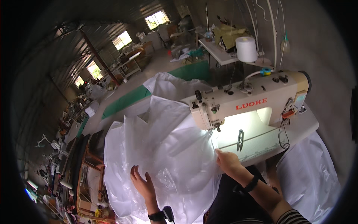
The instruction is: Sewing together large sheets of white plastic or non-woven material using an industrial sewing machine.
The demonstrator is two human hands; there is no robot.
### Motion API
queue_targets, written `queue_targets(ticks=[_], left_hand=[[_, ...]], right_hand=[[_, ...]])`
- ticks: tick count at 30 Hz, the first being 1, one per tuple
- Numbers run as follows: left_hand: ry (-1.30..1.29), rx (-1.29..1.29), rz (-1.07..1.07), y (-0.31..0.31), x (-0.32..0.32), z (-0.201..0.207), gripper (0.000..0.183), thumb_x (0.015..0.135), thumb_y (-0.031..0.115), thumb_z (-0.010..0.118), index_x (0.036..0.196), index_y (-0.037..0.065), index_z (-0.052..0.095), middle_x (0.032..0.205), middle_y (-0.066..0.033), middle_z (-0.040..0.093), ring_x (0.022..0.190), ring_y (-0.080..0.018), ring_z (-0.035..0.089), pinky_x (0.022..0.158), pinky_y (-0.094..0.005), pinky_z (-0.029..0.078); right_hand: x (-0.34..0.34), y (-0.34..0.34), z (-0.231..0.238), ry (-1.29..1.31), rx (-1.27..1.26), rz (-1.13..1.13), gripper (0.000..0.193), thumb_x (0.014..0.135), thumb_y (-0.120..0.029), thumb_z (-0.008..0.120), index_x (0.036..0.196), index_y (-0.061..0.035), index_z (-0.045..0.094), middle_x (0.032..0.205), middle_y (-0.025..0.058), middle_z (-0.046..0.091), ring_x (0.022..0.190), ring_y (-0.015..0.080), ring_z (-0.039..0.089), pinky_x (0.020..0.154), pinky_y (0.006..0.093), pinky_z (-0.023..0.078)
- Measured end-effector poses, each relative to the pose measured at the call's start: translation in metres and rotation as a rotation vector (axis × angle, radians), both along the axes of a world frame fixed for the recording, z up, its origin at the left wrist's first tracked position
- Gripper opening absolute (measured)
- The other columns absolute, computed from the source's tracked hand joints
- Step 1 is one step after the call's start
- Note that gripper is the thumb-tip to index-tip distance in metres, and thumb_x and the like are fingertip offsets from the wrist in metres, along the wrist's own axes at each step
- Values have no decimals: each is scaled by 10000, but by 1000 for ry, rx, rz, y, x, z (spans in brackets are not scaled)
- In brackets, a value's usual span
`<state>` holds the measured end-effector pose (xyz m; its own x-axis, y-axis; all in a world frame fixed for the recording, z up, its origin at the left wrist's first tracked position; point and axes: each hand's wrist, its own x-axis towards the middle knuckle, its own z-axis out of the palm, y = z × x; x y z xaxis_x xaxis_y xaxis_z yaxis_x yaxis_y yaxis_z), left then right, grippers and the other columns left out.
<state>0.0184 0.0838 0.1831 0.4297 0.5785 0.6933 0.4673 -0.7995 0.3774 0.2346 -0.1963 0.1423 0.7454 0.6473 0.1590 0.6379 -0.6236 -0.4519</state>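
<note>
A large heap of shiny white sheeting (pixel 164 138) covers the left end of the sewing machine's table and hangs toward me. Its right edge runs under the needle area of a cream sewing machine (pixel 250 99), whose lamp lights the bed. My left hand (pixel 143 184) lies on the sheeting with its fingers apart, gripping nothing. Just in front of the needle, my right hand (pixel 229 163) pinches the edge of the sheeting between thumb and fingers. A pair of thread snips (pixel 240 140) rests on the machine bed, right of that hand.
A white thread cone (pixel 246 49) stands behind the machine. A dark cord (pixel 285 134) dangles at the bed's right end. More white sheeting (pixel 309 179) hangs at the lower right. Wooden shelving (pixel 93 160) is at my left; a cluttered side table (pixel 220 54) stands farther back.
</note>
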Motion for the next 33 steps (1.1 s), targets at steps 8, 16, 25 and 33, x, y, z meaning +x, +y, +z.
queue_targets(ticks=[8, 16, 25, 33], left_hand=[[566, -1478, -1242, -229, -37, -107, 362, 951, 49, 640, 1305, 7, 572, 1226, -96, 668, 1109, -170, 654, 969, -316, 510], [264, -993, -430, -200, -33, -126, 467, 959, 114, 605, 1393, -10, 485, 1341, -223, 582, 1260, -329, 577, 1012, -427, 474], [189, -612, -478, -97, -28, -41, 266, 942, 161, 678, 1152, -1, 652, 1045, -152, 719, 1006, -274, 688, 894, -354, 521], [610, -521, -148, -109, -19, -64, 351, 972, 235, 636, 1214, -18, 625, 1059, -204, 699, 1090, -375, 623, 953, -448, 471]], right_hand=[[-80, -53, -26, 828, 209, 120, 514, 949, -370, 660, 1281, 6, 549, 777, 92, 706, 608, 208, 668, 604, 331, 513], [-103, -27, 8, 600, 553, 559, 232, 964, -263, 635, 1047, -54, 689, 910, 110, 700, 766, 300, 685, 711, 365, 528], [-110, -48, 6, 548, 497, 424, 152, 952, -182, 666, 1036, -56, 692, 916, 84, 694, 774, 226, 684, 699, 314, 535], [-99, -87, -35, 654, 456, 259, 139, 943, -118, 656, 1049, -38, 697, 941, 114, 711, 859, 235, 712, 765, 317, 557]])
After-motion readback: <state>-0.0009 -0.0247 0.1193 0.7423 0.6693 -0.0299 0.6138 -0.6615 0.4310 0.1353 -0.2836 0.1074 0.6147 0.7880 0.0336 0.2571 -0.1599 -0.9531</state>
